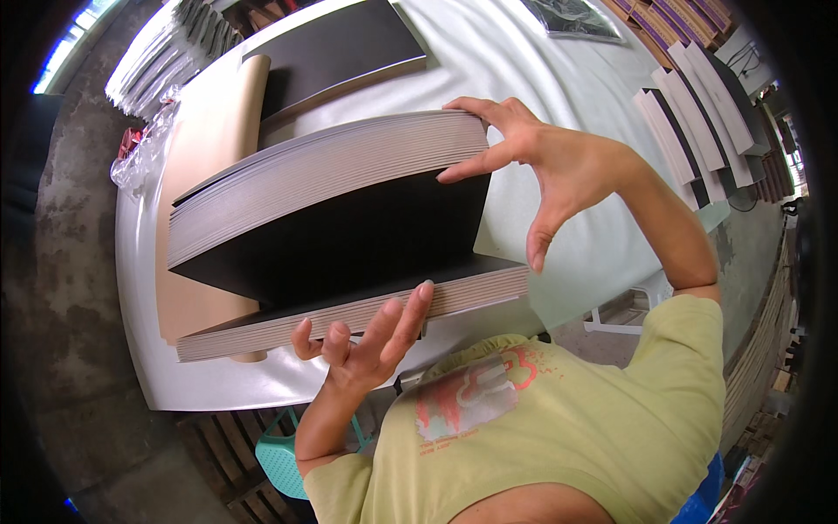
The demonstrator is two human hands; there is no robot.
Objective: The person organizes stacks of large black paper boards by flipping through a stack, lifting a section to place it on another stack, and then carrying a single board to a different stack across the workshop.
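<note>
The right hand [532, 166] pinches up the upper half of the card stack [332, 236] at its 2 o'clock corner while the left hand [367, 336], fingers spread, braces the lower edge (on the white surface [541, 61]), so I judge loose sheets could slip and fan out.

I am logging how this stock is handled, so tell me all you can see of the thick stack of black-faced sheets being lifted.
The thick stack of black-faced sheets shows matte black faces and pale grey-brown edges, like coated board. It is parted: the upper portion is tilted up, opening a wedge above the lower portion lying on the white table. The right hand pinches the raised corner; the left hand touches the lower portion's near edge with its fingertips. A tan sheet lies underneath.
</note>
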